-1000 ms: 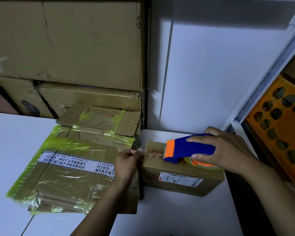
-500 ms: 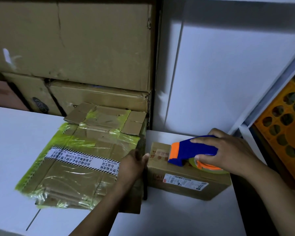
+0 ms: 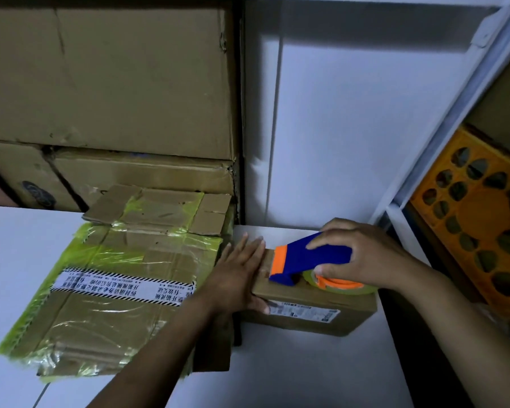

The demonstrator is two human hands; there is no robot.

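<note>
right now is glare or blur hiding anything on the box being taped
Head view: dim, cool light; glare streaks only on the shiny wrap of the flattened cardboard, none on the small box; the left hand pressing it looks slightly soft, the right hand and tape dispenser sharp; wide-angle slant shows at the shelf post.

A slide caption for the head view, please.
Right hand holds tape dispenser on small box; left hand presses its end.
</note>
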